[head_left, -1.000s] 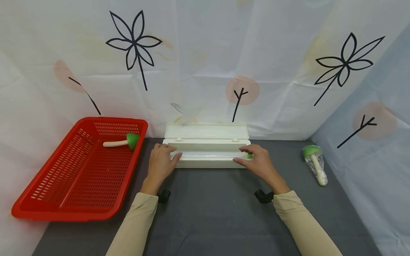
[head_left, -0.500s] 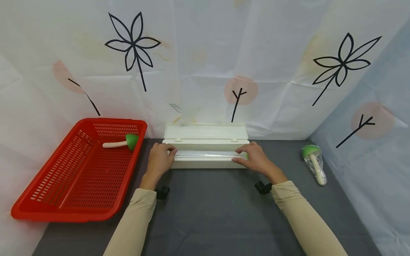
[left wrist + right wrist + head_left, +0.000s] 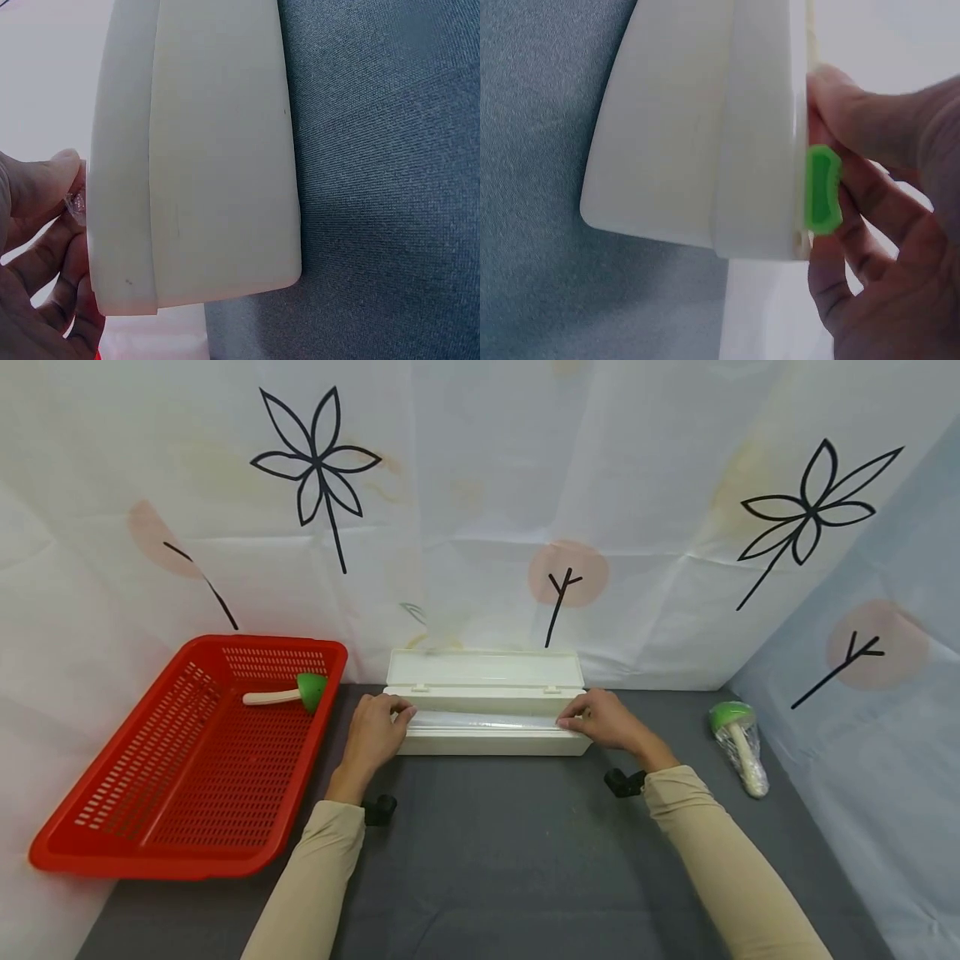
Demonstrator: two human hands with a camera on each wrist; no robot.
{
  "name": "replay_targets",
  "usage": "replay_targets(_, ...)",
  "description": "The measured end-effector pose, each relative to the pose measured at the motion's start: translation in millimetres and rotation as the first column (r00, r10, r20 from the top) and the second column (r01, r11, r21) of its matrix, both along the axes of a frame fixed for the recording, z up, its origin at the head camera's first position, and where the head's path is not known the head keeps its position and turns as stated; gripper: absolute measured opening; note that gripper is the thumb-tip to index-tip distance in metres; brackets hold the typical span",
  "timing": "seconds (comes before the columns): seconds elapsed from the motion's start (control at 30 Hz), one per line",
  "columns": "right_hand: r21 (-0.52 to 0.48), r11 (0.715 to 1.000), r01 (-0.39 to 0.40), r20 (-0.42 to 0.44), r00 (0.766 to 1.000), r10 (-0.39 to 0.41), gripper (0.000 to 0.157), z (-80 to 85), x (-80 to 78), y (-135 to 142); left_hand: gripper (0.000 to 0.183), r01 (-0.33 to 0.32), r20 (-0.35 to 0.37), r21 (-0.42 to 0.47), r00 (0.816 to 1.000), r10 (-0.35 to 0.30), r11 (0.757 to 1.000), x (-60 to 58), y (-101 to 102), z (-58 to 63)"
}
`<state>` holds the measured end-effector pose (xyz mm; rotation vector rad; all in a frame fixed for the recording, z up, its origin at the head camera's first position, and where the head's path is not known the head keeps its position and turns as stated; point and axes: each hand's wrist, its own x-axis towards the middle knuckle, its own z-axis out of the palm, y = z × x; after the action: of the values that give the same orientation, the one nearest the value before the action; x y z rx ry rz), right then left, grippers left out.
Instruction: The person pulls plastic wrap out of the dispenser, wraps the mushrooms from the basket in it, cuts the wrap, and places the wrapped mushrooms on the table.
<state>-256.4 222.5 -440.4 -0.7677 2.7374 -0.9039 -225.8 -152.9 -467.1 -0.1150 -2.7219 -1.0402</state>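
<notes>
the dark grey worktop [image 3: 495,860] fills the lower frame, its cloth faintly creased near me. behind it, across the top, hangs a white wall cloth [image 3: 480,485] with black line flowers and pale pink discs; it turns a corner at the right. the long white box [image 3: 487,745] sits at the middle of the frame, at the worktop's far edge, its long axis running left to right, almost level. its lid [image 3: 483,668] stands raised toward the top of the frame. my left hand [image 3: 372,731] pinches the clear film [image 3: 483,721] at the box's left end; my right hand [image 3: 607,720] pinches it at the right end, fingers narrow, touching a green slider [image 3: 823,189]. left of frame, the red basket [image 3: 150,867] holds a green-capped mushroom [image 3: 303,692], stem pointing left. at right, a wrapped mushroom [image 3: 738,747] points its cap up-left.
</notes>
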Motion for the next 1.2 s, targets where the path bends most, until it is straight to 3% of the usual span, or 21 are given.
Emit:
replay_targets(0.2, -0.012, 0.995, 0.098, -0.16, 0.982, -0.099, 0.014, -4.4, 2.5, -8, 0.016, -0.012, -0.021, 0.049, 1.0, 0.013, 0.999, -1.3, 1, 0.4)
replay_targets(0.4, -0.062, 0.981, 0.184, -0.326, 0.925, -0.194, 0.015, -2.2, 4.2, -14, 0.014, -0.02, -0.141, 0.11, 0.989, 0.036, 0.994, -4.1, 2, 5.2)
replay_targets(0.57, -0.132, 0.971, 0.2, -0.417, 0.878, -0.237, 0.014, 5.7, 3.3, -16, 0.016, -0.016, -0.187, 0.132, 0.981, 0.041, 0.991, -5.8, 5, 19.2)
replay_targets(0.83, -0.205, 0.962, 0.182, -0.497, 0.827, -0.263, 0.012, 20.0, -0.1, -15, 0.018, 0.004, -0.214, 0.167, 0.976, 0.032, 0.986, -10.0, 9, 43.8)
replay_targets(1.2, -0.293, 0.941, 0.17, -0.533, 0.788, -0.308, 0.013, 38.8, -5.6, -14, 0.019, 0.026, -0.221, 0.278, 0.974, 0.037, 0.96, -17.2, 7, 66.2)
